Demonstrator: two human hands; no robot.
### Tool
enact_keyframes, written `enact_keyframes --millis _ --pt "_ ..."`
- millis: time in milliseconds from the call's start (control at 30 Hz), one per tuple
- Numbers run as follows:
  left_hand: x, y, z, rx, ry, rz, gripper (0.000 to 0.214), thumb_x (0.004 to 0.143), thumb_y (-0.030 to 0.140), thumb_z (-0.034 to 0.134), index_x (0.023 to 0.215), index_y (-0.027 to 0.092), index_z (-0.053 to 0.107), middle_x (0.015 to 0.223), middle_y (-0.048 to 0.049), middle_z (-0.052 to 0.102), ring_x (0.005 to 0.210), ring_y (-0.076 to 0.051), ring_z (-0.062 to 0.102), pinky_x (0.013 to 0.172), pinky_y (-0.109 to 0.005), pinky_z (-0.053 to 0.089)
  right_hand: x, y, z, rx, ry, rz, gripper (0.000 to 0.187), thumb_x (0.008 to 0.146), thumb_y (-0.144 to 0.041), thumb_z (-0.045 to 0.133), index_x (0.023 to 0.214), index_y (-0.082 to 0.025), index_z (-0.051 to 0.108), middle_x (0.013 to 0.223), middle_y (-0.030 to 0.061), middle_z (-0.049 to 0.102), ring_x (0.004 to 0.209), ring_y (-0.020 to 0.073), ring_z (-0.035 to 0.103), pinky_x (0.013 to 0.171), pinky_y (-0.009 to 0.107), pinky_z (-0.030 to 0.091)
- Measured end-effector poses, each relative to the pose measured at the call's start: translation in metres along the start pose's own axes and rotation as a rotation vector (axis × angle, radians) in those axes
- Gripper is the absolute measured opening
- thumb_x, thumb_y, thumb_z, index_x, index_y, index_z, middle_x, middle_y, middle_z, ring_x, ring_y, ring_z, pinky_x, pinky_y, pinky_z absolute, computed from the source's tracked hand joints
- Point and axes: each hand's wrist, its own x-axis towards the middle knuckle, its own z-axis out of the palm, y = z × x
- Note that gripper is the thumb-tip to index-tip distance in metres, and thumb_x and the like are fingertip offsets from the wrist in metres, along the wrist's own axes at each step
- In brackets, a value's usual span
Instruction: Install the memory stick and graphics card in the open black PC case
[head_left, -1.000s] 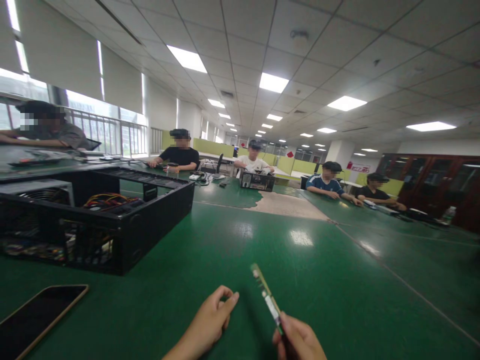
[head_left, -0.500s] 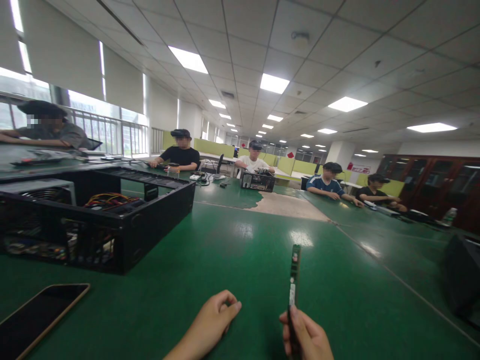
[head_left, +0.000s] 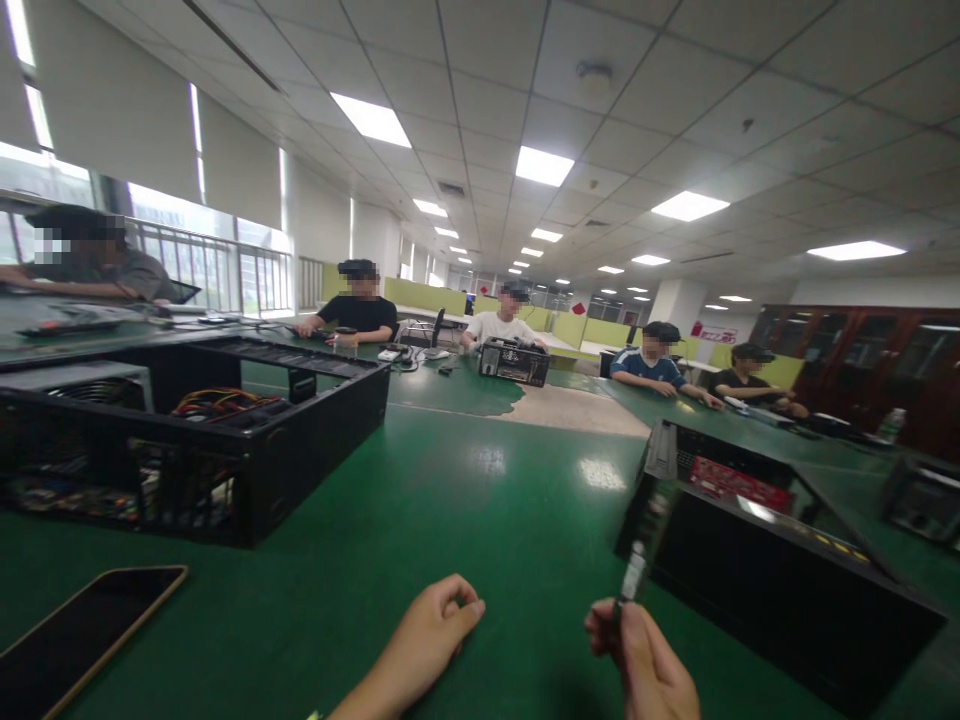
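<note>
My right hand (head_left: 645, 660) is closed on a slim green memory stick (head_left: 642, 550) with a white label, holding it by its lower end so it tilts up and to the right. It rises in front of an open black computer case (head_left: 765, 560) on the right of the green table (head_left: 465, 520). My left hand (head_left: 424, 645) rests low on the table beside it, fingers curled loosely with thumb and forefinger touching, nothing seen in it.
A second open black computer case (head_left: 247, 450) with coloured cables stands at the left. A dark phone (head_left: 82, 630) lies at the lower left. Several people sit along the far table edge, with another small case (head_left: 514, 362) among them. A worn patch (head_left: 577, 410) shows mid-table.
The memory stick swung from leaning left through upright to leaning right. A black computer case has come into view on the right. My left hand has stayed in place.
</note>
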Motion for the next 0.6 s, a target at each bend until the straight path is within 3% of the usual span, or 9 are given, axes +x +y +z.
enact_keyframes --millis 100,333,600 --pt "0.000 -0.001 0.000 0.000 -0.002 0.012 0.038 0.070 0.052 0.047 0.081 0.017 0.052 0.047 0.0099 0.038 0.043 -0.009 0.031 0.048 -0.025 0.022 0.030 0.005 -0.017 -0.110 -0.037 0.053 0.062 0.067 -0.070 0.063 0.089 -0.012 0.070 0.083 0.0098 0.069 0.072 0.0192 0.058 0.064 0.029 0.049" --pt "0.000 -0.001 0.000 0.008 -0.009 0.011 0.035 0.070 0.051 0.047 0.079 0.018 0.052 0.047 0.0095 0.037 0.045 -0.009 0.032 0.049 -0.024 0.022 0.089 0.003 -0.046 -0.185 0.115 -0.079 0.058 0.077 -0.066 0.056 0.097 -0.012 0.066 0.088 0.0067 0.066 0.072 0.0146 0.052 0.059 0.025 0.043" --pt "0.001 -0.002 -0.001 0.028 -0.007 0.010 0.034 0.071 0.050 0.047 0.078 0.017 0.052 0.049 0.0091 0.035 0.047 -0.010 0.032 0.050 -0.025 0.021 0.103 0.016 -0.061 -0.152 0.099 -0.016 0.056 0.077 -0.064 0.058 0.101 -0.013 0.064 0.099 0.0070 0.064 0.075 0.0148 0.052 0.056 0.025 0.042"
